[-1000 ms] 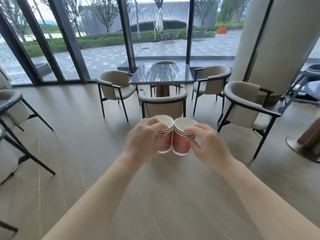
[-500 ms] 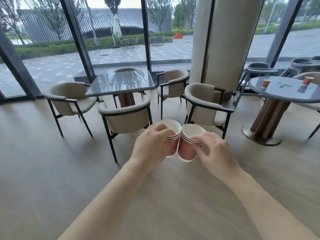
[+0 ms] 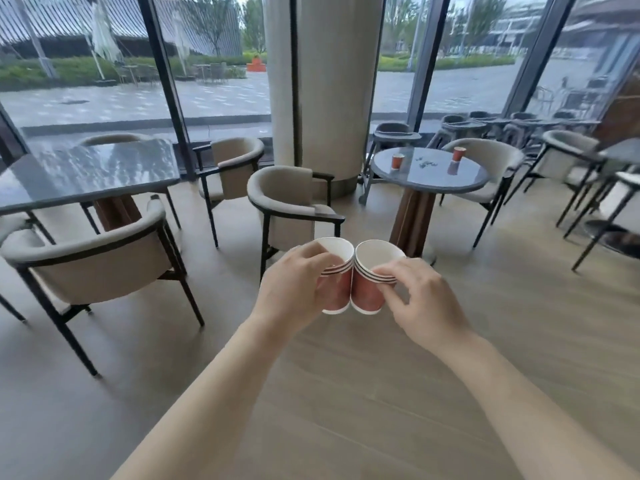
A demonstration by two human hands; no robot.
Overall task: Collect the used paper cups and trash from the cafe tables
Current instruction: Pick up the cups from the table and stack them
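Two bare forearms reach forward; the left hand [image 3: 294, 289] grips a left stack of red paper cups [image 3: 335, 289], and the right hand [image 3: 426, 306] pinches a right stack [image 3: 367, 292] at its rims; the stacks touch side by side above the wood floor [image 3: 346, 393]; ahead to the right, a round tabletop [image 3: 426, 180] carries one cup [image 3: 397, 162] near its left edge, another cup [image 3: 458, 154] toward its far right edge, and blurred scraps [image 3: 424, 162], possibly litter, between them; open floor separates hands and table; an armchair [image 3: 287, 199] stands just left.

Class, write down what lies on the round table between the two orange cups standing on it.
Head view: small scraps lie on the round table between the left cup and right cup, too small to identify.
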